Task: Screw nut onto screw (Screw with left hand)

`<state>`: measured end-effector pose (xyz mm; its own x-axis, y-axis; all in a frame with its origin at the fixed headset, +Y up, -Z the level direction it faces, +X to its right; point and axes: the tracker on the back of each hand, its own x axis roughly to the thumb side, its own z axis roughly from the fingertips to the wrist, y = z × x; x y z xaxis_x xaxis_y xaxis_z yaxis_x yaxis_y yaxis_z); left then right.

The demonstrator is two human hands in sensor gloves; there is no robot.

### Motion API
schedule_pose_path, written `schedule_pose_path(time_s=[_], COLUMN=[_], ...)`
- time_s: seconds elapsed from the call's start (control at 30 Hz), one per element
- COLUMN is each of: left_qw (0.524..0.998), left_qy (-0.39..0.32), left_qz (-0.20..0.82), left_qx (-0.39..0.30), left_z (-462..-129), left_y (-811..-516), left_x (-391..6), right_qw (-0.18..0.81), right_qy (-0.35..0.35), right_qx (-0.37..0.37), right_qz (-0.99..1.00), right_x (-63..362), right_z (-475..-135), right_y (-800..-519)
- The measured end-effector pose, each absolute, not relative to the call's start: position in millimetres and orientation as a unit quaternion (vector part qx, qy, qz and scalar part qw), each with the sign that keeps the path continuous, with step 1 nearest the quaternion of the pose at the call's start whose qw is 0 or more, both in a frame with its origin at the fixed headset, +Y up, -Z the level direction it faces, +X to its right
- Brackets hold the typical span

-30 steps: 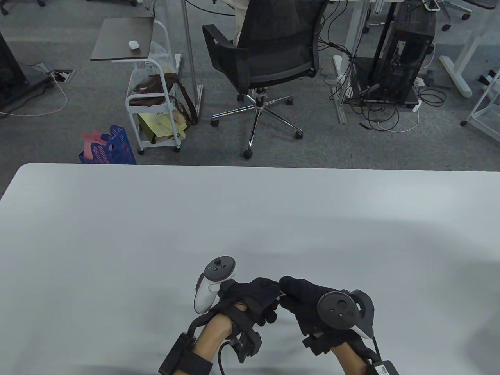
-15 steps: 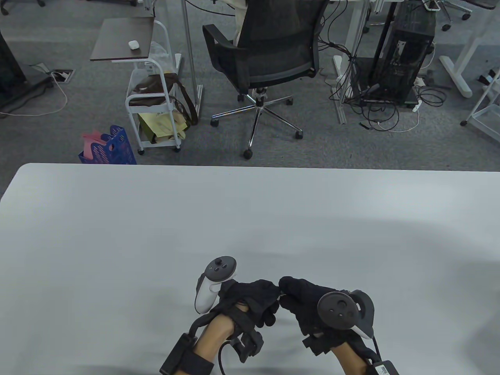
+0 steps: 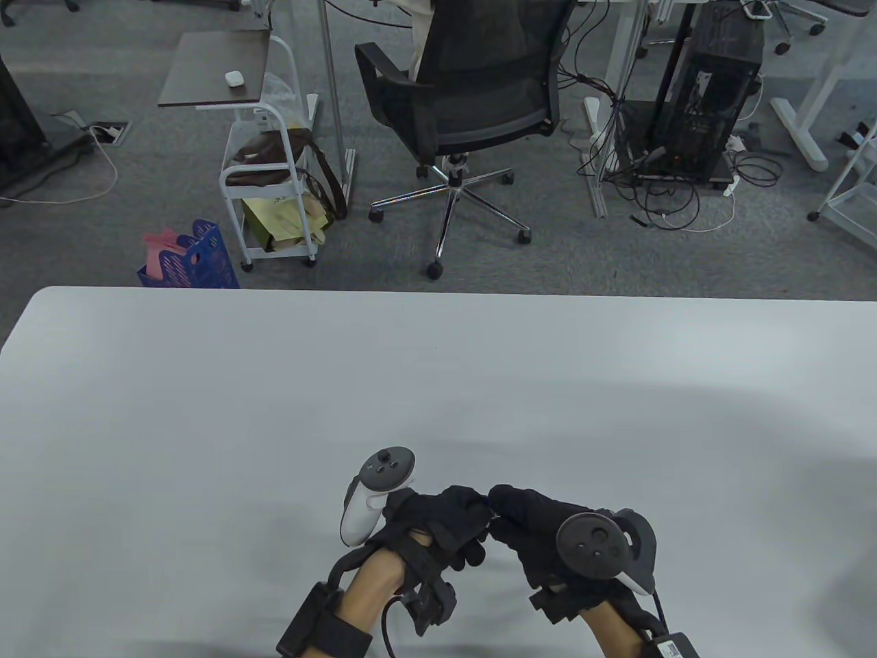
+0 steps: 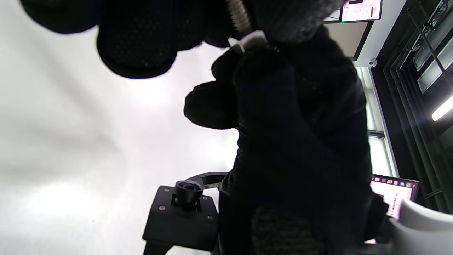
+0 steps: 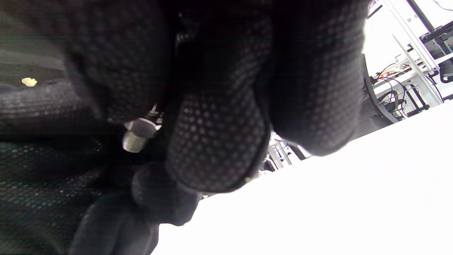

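Two grips: left hand (image 3: 449, 524) pinching nut (image 5: 143, 124), right hand (image 3: 541, 531) pinching screw (image 4: 240, 17).

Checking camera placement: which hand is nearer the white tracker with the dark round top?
Left. The white tracker with the dark round top is strapped to the left hand; the right hand sits beyond, fingertips meeting.
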<state>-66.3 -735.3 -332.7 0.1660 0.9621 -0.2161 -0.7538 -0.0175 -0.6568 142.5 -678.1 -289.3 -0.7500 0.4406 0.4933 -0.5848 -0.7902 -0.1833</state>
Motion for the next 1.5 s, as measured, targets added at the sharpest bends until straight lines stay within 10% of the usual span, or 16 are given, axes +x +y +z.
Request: schedule_pose_path(time_s=[1.5], left_qw=[0.704], left_qy=[-0.163], left_qz=[0.613], left_qx=[-0.319], left_z=[-333.1], left_y=[-729.8], left_x=[-63.4], right_qw=[0.239], right_qy=[-0.194], right_qx=[0.226], right_qz=[0.924], right_x=[138.2], right_z=[-283.6], right_y=[-671.3])
